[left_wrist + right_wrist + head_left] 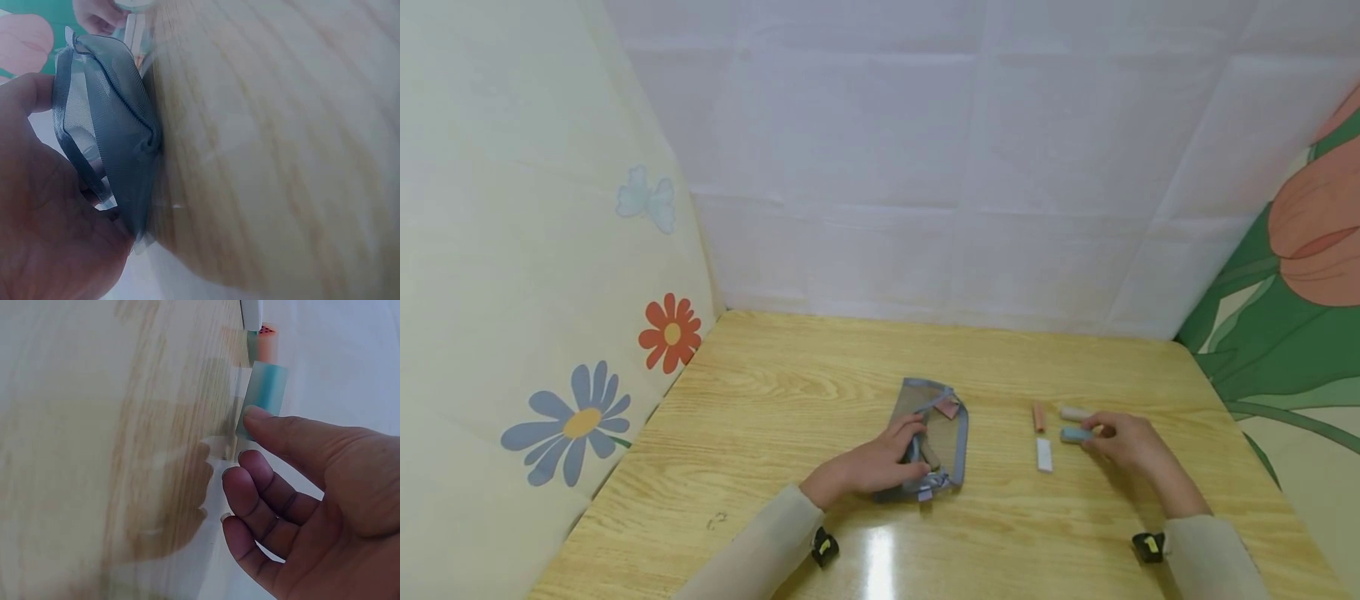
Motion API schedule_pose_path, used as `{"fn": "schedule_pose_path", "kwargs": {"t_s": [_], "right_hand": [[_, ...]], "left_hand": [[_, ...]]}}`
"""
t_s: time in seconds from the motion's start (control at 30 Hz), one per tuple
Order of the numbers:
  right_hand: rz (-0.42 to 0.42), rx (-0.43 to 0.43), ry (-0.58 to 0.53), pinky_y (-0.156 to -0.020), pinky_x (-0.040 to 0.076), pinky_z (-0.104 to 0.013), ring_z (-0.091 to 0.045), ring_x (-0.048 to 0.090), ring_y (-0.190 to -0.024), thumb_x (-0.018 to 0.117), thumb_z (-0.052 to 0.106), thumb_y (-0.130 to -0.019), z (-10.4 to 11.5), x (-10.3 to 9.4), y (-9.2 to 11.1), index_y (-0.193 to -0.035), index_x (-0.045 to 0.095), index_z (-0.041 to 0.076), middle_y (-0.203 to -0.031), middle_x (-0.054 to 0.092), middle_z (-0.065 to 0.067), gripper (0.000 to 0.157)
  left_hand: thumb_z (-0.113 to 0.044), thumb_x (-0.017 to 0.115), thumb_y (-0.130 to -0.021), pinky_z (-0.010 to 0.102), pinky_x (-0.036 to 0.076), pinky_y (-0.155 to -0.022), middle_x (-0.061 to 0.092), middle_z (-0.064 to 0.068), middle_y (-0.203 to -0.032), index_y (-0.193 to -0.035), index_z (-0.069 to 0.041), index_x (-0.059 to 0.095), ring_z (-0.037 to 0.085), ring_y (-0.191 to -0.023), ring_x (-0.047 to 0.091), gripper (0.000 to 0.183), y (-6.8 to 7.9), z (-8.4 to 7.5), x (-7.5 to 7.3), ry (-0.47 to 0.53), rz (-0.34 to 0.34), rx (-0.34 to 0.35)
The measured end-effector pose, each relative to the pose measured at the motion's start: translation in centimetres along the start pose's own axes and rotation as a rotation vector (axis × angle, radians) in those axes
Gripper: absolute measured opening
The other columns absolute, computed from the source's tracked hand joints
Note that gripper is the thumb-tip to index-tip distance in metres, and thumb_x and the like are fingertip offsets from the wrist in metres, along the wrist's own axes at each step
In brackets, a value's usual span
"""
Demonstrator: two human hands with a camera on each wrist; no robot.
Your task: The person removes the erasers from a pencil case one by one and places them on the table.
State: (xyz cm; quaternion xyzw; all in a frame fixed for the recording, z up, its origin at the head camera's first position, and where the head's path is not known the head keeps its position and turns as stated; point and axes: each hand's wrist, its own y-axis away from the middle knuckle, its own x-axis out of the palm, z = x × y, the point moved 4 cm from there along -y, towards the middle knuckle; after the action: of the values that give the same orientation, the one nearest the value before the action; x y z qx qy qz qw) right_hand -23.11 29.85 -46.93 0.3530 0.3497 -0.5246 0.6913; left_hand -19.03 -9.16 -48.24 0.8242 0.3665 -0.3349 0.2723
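Observation:
A mesh zip pouch (pixel 961 450) with grey-blue trim lies on the table, a pinkish piece (pixel 948 407) showing in it. My left hand (pixel 880 457) grips the pouch along its left side; in the left wrist view the thumb and fingers curl round the mesh bag (pixel 122 134). Over on the right, my right hand (pixel 1126 442) pinches one end of a small light-blue block (pixel 1076 435). In the right wrist view the thumb presses the teal block (pixel 267 387) while the other fingers curl below. A whitish block (pixel 1074 413) lies just behind it.
Between the pouch and my right hand, an orange block (pixel 1039 417) and a white block (pixel 1044 455) lie in a line on the wooden table (pixel 790 375). White sheeting (pixel 850 167) hangs at the back, with flower-printed cloth (pixel 467 292) at the sides.

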Motion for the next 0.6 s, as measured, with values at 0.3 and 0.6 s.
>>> {"fn": "schedule_pose_path", "kwargs": {"t_s": [0.3,0.6], "right_hand": [[0.007,0.002,0.003,-0.068,0.046,-0.036,-0.025,0.057,-0.082,0.074,0.020,-0.090,-0.16,0.08,-0.11,-0.108,0.072,0.006,-0.093,0.066,-0.013,0.023],[0.001,0.000,0.002,-0.068,0.046,-0.037,-0.026,0.057,-0.083,0.075,0.021,-0.089,-0.25,0.20,-0.25,-0.107,0.072,0.006,-0.094,0.066,-0.014,0.023]], "left_hand": [[-0.057,0.047,-0.097,0.044,0.032,-0.119,0.013,0.008,-0.168,-0.157,-0.009,0.029,0.028,-0.152,0.024,0.078,-0.14,0.15,0.08,-0.017,-0.004,0.009],[-0.057,0.047,-0.097,0.044,0.033,-0.119,0.014,0.008,-0.168,-0.156,-0.009,0.029,0.028,-0.151,0.024,0.078,-0.26,0.32,0.13,-0.027,-0.008,0.015]]}}
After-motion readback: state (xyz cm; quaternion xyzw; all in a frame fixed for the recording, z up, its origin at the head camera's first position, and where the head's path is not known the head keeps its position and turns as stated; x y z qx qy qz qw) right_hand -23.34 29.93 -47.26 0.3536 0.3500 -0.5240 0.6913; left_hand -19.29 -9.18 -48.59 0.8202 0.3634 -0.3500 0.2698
